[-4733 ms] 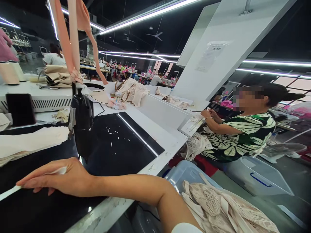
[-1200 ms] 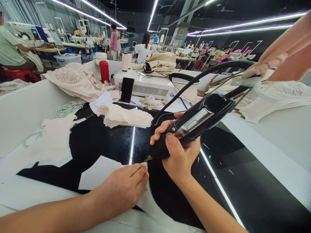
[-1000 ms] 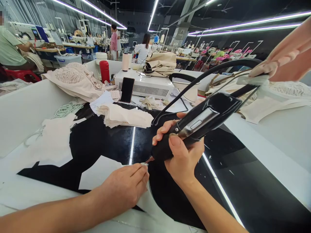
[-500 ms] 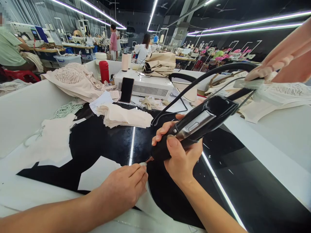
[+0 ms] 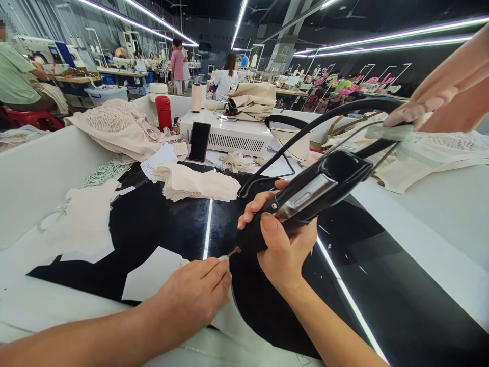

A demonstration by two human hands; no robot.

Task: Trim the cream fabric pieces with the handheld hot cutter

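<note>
My right hand (image 5: 284, 244) is wrapped round a black handheld tool (image 5: 309, 196) with a metal plate on its side and a cable at its rear end. The tool's thin tip points down left, close to the fingertips of my left hand (image 5: 202, 290). Those fingers are pinched on a small pale piece, mostly hidden by them. White fabric (image 5: 153, 272) lies behind my left wrist on the black surface (image 5: 179, 224). A stack of cream fabric pieces (image 5: 198, 183) sits further back, and another pale piece (image 5: 86, 219) lies to the left.
Behind stand a phone (image 5: 199, 141), a white vented box (image 5: 229, 132) and a red bottle (image 5: 164, 112). Lace garments (image 5: 114, 125) are heaped at the left. Another person's hand (image 5: 431, 104) is at the upper right by the cable. People sit and stand in the background.
Both my hands and the tool have shifted very slightly left. The other hand at the upper right has also moved a little.
</note>
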